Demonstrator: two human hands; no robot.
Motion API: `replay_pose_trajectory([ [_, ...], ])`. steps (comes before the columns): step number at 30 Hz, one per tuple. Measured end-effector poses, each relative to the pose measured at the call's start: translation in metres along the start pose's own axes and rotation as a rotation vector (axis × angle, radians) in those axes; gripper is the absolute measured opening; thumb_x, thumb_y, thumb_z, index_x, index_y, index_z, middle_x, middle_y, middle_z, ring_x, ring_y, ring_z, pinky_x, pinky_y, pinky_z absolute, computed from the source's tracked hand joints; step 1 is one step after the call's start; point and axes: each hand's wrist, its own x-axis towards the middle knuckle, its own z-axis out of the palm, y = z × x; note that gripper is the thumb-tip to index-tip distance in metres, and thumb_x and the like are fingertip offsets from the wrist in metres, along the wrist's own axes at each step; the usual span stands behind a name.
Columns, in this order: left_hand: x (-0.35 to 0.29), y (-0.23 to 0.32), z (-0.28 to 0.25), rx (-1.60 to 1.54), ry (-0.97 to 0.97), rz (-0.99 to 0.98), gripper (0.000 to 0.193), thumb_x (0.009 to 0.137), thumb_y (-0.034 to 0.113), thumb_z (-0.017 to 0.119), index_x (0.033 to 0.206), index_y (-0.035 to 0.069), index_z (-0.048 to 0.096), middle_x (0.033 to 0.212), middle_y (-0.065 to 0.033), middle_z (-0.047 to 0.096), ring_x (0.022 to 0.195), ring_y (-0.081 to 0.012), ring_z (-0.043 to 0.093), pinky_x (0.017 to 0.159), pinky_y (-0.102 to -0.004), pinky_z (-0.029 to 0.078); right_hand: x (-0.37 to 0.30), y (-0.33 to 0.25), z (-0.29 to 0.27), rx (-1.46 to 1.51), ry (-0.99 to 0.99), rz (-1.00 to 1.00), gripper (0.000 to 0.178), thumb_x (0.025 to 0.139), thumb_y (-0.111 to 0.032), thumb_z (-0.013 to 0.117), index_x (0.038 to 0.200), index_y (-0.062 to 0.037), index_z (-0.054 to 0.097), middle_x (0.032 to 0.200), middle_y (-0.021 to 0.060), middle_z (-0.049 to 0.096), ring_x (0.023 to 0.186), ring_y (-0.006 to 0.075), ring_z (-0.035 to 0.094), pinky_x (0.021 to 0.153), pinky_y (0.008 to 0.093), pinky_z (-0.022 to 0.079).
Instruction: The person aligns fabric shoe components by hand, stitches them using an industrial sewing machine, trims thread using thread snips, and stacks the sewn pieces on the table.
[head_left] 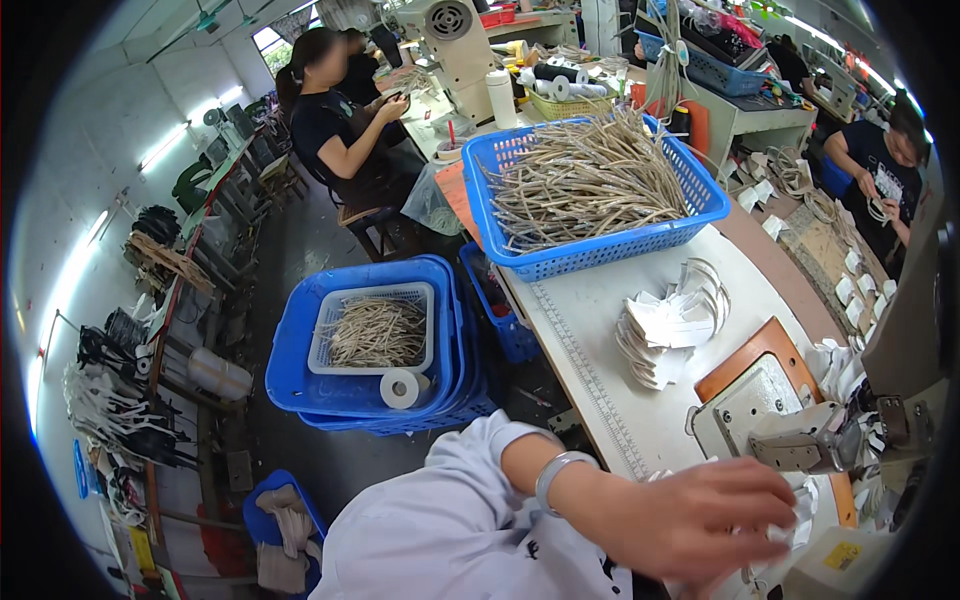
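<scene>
My left hand (690,515), with a silver bangle on the wrist, reaches to the right across the near end of the white table (575,300). Its fingers look stretched out and slightly bent, blurred by motion, and nothing shows clearly in them. Small white pieces lie under and beyond the fingertips, partly hidden. Just past the hand stands a sewing machine (800,440) with a metal bed set in an orange-brown board (715,380). Farther up the table lies a bundle of looped beige strips with white tabs (675,320). My right hand is out of view.
A blue basket (590,262) heaped with beige cords (600,180) stands on the table. Left of it, stacked blue tubs (290,375) hold a white basket of short cords (375,335) and a white roll (400,388). Co-workers (340,140) sit at far left and right.
</scene>
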Motion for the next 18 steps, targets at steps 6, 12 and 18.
replay_pose_trajectory([
  [6,0.058,0.049,-0.006,-0.046,0.535,0.242,0.020,0.080,0.007,0.050,0.060,0.004,0.055,0.058,-0.0053,0.055,0.056,-0.0175,0.055,0.055,-0.0290,0.045,0.049,-0.031,-0.029,-0.213,0.351,-0.944,0.039,0.080,-0.023,0.058,0.107,0.0041,0.053,0.081,0.0125,0.053,0.075,0.0266,0.054,0.054,0.0315,0.045],
  [12,0.015,0.026,-0.040,0.213,0.066,0.533,0.008,0.079,0.007,0.050,0.077,0.001,0.055,0.071,-0.0098,0.052,0.068,-0.0241,0.053,0.060,-0.0347,0.043,0.019,-0.082,-0.051,-0.205,0.076,-0.214,0.040,0.081,-0.019,0.057,0.114,0.0017,0.048,0.094,0.0150,0.052,0.079,0.0269,0.055,0.048,0.0263,0.045],
  [18,-0.073,-0.035,0.026,0.282,-0.456,-0.395,0.037,0.078,0.013,0.050,0.108,-0.007,0.045,0.115,-0.0214,0.043,0.105,-0.0310,0.045,0.082,-0.0366,0.040,0.018,-0.084,-0.050,-0.230,0.130,-0.277,0.040,0.075,-0.016,0.066,0.106,0.0056,0.053,0.104,0.0209,0.047,0.091,0.0313,0.051,0.061,0.0330,0.049],
])
